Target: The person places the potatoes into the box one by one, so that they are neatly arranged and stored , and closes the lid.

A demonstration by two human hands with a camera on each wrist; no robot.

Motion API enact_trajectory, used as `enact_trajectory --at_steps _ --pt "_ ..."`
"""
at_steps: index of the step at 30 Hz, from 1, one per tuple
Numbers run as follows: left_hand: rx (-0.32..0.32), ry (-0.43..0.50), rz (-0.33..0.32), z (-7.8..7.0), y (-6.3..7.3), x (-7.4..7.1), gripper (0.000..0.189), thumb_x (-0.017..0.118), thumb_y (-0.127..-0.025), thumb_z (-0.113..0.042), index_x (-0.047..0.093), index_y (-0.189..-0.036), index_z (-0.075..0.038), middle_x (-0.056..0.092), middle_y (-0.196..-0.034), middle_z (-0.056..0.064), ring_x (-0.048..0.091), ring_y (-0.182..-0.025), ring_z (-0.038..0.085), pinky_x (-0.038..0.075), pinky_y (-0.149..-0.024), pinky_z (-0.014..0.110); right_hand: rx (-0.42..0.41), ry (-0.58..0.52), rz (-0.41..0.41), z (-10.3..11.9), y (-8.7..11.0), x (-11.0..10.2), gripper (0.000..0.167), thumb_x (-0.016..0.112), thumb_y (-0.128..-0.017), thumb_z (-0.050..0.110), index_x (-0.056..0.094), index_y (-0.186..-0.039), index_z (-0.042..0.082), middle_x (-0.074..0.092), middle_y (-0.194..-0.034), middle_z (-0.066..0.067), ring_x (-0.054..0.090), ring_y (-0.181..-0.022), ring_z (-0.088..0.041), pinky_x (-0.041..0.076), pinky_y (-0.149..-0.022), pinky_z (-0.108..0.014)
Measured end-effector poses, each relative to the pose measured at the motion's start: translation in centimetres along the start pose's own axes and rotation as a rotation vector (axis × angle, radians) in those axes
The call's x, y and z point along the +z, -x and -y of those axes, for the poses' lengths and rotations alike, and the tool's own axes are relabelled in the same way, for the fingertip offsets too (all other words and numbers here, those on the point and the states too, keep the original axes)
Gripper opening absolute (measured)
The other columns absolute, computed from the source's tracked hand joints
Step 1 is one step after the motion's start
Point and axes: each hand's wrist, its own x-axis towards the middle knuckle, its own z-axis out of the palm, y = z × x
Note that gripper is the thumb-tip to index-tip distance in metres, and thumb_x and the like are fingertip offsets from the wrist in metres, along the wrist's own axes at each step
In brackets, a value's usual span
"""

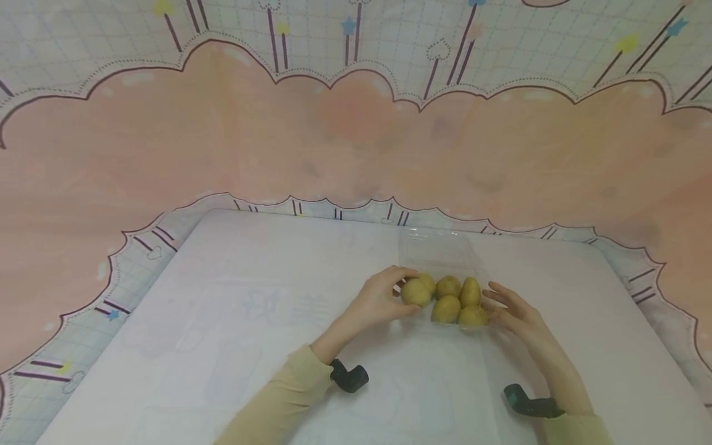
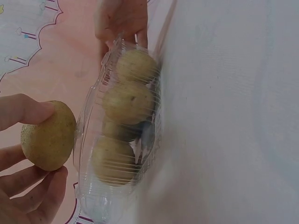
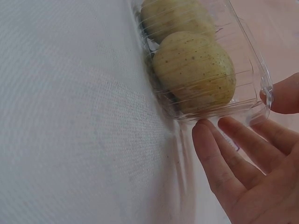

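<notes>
A yellow, brown-speckled pear [image 2: 49, 135] is gripped between the thumb and curled fingers of my left hand [image 1: 384, 293]. In the head view this pear overlaps the left end of a clear plastic box [image 2: 100, 200]; in the left wrist view it is beside the box wall, above the pears inside. Several more pears [image 1: 447, 309] lie in the box in two rows. At the box's right end, my right hand [image 1: 517, 315] holds the rim, with the thumb [image 3: 285, 95] over the edge and the fingers [image 3: 247, 142] against the outer wall.
The box's clear lid [image 1: 436, 247] lies folded back on the far side. Everything rests on a white table [image 1: 222, 346], whose far edge meets a patterned cloth backdrop [image 1: 356, 142]. Dark wrist-camera mounts [image 1: 350, 377] sit at both wrists, close over the table.
</notes>
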Motion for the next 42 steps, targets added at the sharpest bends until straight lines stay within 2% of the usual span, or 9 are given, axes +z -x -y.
enact_trajectory --at_steps 5,10,16,22,31,34,42 --pt "0.019 -0.015 0.013 0.0 -0.4 0.4 0.056 0.078 -0.076 -0.011 0.058 -0.128 -0.006 0.062 -0.122 0.008 0.058 -0.105 0.020 0.054 -0.089 0.032 0.020 0.008 0.006 0.0 0.1 0.0 0.056 0.049 -0.099 0.012 0.027 -0.149 0.003 0.049 -0.127 0.026 0.054 -0.109 0.014 0.052 -0.082 -0.017" --pt "0.030 -0.066 0.029 0.0 -0.9 0.9 0.054 0.078 -0.075 -0.012 0.059 -0.127 -0.009 0.063 -0.121 0.006 0.058 -0.104 0.018 0.051 -0.088 0.023 0.047 0.016 -0.006 0.1 0.1 0.0 0.058 0.050 -0.098 0.014 0.026 -0.149 0.002 0.049 -0.131 0.017 0.054 -0.108 0.014 0.049 -0.084 -0.015" --pt "0.041 -0.156 0.053 -0.2 -1.4 1.3 0.055 0.077 -0.076 -0.013 0.058 -0.127 -0.010 0.062 -0.123 0.004 0.058 -0.107 0.016 0.048 -0.091 0.023 0.014 0.009 -0.018 0.0 0.1 0.0 0.056 0.049 -0.097 0.009 0.027 -0.148 -0.001 0.050 -0.123 0.029 0.057 -0.105 0.011 0.049 -0.084 -0.013" --pt "0.049 -0.259 0.067 -0.4 -1.7 1.6 0.055 0.077 -0.076 -0.017 0.058 -0.127 -0.011 0.063 -0.124 0.004 0.058 -0.114 0.017 0.047 -0.099 0.029 0.002 -0.002 -0.013 0.0 0.1 0.0 0.055 0.048 -0.098 0.007 0.028 -0.148 -0.001 0.051 -0.123 0.030 0.057 -0.106 0.011 0.051 -0.083 -0.014" --pt "0.053 -0.401 0.077 -0.2 -2.2 2.2 0.054 0.079 -0.073 -0.021 0.060 -0.124 -0.014 0.064 -0.113 0.001 0.060 -0.100 0.013 0.049 -0.087 0.024 -0.016 -0.011 0.001 0.2 -0.1 0.1 0.054 0.048 -0.099 0.009 0.028 -0.148 -0.001 0.051 -0.123 0.031 0.056 -0.107 0.013 0.052 -0.081 -0.016" --pt "0.055 -0.405 0.086 -0.1 -2.2 2.2 0.054 0.079 -0.073 -0.019 0.060 -0.123 -0.014 0.064 -0.112 0.001 0.059 -0.100 0.013 0.050 -0.088 0.025 -0.019 -0.016 0.003 0.2 0.0 0.1 0.054 0.048 -0.099 0.009 0.028 -0.148 0.000 0.051 -0.123 0.031 0.056 -0.107 0.013 0.052 -0.081 -0.015" --pt "0.043 -0.334 0.105 0.6 -2.2 2.3 0.057 0.081 -0.075 -0.022 0.058 -0.126 -0.014 0.058 -0.111 0.002 0.057 -0.099 0.014 0.049 -0.089 0.025 -0.005 -0.028 0.000 0.0 0.0 0.0 0.054 0.048 -0.099 0.009 0.027 -0.148 0.001 0.051 -0.124 0.029 0.056 -0.108 0.012 0.053 -0.082 -0.016"
